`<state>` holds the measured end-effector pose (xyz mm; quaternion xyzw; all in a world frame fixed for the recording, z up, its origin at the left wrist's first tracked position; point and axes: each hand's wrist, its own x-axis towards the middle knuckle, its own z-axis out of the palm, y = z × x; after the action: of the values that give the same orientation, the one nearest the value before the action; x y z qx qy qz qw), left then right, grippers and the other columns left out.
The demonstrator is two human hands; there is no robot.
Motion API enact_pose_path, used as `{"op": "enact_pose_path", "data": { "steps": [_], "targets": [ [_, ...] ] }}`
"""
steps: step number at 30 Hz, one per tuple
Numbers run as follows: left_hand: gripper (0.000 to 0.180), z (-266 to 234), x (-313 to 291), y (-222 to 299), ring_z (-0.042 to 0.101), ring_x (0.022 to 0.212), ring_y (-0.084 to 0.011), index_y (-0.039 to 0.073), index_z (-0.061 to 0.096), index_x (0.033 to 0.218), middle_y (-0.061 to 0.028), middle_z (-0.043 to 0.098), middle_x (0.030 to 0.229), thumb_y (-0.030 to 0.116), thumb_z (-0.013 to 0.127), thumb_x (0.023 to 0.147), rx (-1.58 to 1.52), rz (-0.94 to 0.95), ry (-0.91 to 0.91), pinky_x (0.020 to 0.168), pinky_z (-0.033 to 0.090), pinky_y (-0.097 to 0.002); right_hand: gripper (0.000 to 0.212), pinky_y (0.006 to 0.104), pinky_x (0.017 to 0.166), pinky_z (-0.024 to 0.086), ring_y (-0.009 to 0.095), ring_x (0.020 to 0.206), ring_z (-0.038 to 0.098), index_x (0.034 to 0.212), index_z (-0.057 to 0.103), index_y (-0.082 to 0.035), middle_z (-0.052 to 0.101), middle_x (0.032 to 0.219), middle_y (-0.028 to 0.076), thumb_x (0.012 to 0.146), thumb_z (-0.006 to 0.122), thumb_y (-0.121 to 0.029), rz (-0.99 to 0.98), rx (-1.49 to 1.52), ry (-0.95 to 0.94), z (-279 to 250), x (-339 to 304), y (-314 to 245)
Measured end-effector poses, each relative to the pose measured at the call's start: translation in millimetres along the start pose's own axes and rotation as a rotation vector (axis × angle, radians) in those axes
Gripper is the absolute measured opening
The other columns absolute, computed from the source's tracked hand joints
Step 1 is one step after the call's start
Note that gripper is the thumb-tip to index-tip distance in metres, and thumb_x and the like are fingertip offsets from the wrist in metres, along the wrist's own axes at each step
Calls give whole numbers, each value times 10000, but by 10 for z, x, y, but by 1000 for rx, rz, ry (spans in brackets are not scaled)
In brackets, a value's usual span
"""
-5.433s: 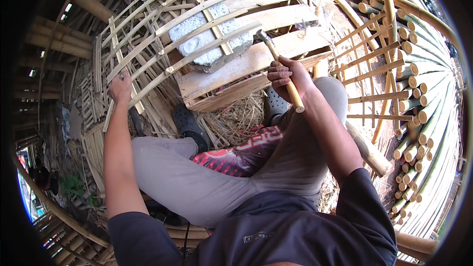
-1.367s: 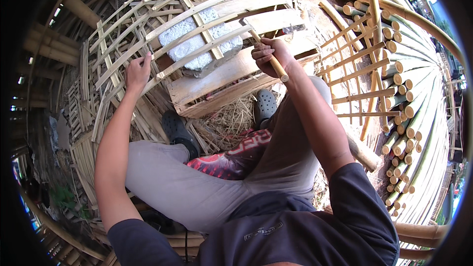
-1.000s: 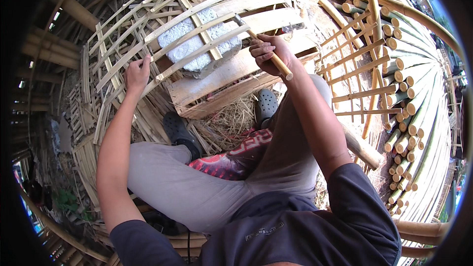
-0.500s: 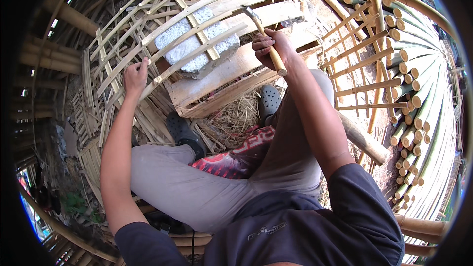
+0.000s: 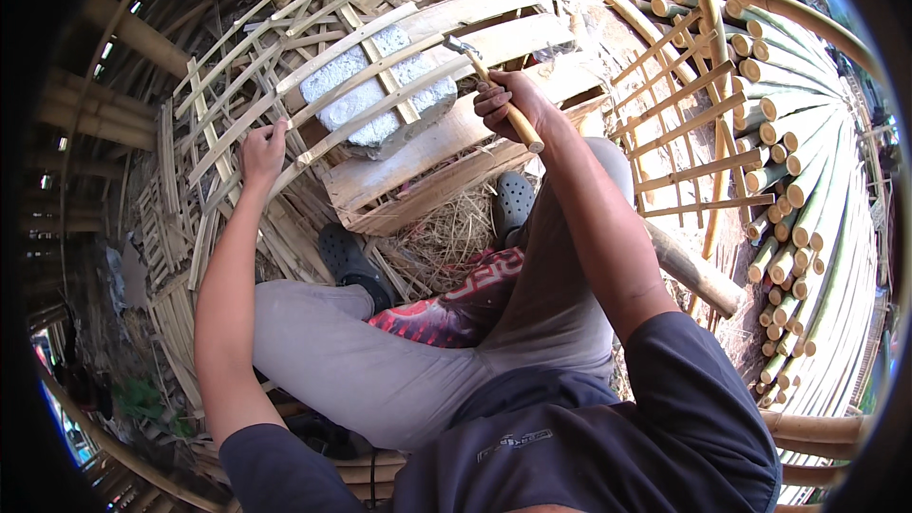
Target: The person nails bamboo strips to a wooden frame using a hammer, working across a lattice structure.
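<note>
My left hand (image 5: 263, 156) is closed on the near left side of a bamboo slat lattice (image 5: 332, 144), its thumb pointing away from me. The lattice's right end lies over a pale, rough stone block (image 5: 356, 100), which rests on a low wooden bench of planks (image 5: 380, 179). In my right hand (image 5: 510, 106) is a hammer (image 5: 523, 127), gripped around its wooden handle. The metal head points to the far left, close to the slat ends at the block's right side. Whether it touches a slat, I cannot tell.
Cut bamboo poles (image 5: 793, 166) are stacked at the right, with another slat lattice (image 5: 679, 147) leaning before them. A thick bamboo piece (image 5: 698, 271) lies beside my right knee. Straw (image 5: 446, 228) and a red printed sack (image 5: 456, 309) lie between my legs.
My right hand has moved slightly left with the hammer, bringing its head nearer the slat ends. My left hand stays on the lattice; the view has shifted a little.
</note>
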<state>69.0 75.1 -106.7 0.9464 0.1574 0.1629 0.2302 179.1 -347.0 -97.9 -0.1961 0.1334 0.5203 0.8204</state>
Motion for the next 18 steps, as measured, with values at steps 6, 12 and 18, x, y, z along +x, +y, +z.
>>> {"op": "enact_pose_path", "data": {
  "steps": [6,12,18],
  "targets": [
    [574,-46,-34,40,615,786,-468,-20,676,779,-281,633,769,516,525,919,36,-48,-51,703,452,-505,353,176,339,376,18,441,388,821,447,-85,393,596,-53,1065,356,-323,13,36,55,-65,-22,95],
    [584,-90,-45,-11,620,700,-434,-7,697,808,-245,598,659,536,517,923,54,-24,-16,672,449,-485,380,182,339,377,21,436,386,820,452,-81,378,599,-53,1067,332,-344,7,41,-37,-85,-89,100],
    [628,-48,-11,41,612,753,-459,-20,666,742,-258,623,712,555,503,931,30,-60,-26,685,442,-502,380,181,340,374,16,436,386,806,441,-91,363,596,-65,1069,322,-338,-21,68,-53,-128,-97,27]
  ]
}}
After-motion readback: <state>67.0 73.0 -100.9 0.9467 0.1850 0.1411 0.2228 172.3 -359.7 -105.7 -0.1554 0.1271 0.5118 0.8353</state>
